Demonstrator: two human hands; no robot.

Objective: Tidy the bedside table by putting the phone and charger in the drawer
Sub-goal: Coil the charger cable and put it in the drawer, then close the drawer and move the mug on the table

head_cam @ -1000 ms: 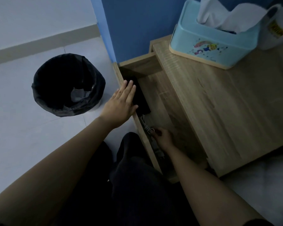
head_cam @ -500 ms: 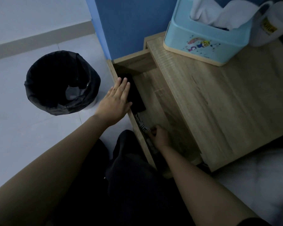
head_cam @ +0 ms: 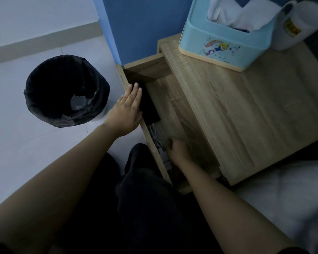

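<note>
The wooden drawer (head_cam: 173, 107) of the bedside table stands pulled out. A black phone (head_cam: 149, 107) lies flat inside it, against the front panel. Just nearer me in the drawer lies a grey charger (head_cam: 157, 142) with its coiled cable. My left hand (head_cam: 127, 112) rests flat on the drawer's front edge, fingers straight and together, fingertips beside the phone. My right hand (head_cam: 179, 150) is down in the drawer, fingers curled right next to the charger cable. Whether they grip it is hidden.
On the bedside table top (head_cam: 246, 110) stand a light blue tissue box (head_cam: 226, 43) and a white cup (head_cam: 297, 24). A bin with a black liner (head_cam: 66, 90) stands on the floor left of the drawer. White bedding (head_cam: 283, 198) lies at the lower right. My dark-clothed knees are below the drawer.
My left hand has slid off the phone toward the drawer's front edge. My right hand stays by the charger, shifted only slightly.
</note>
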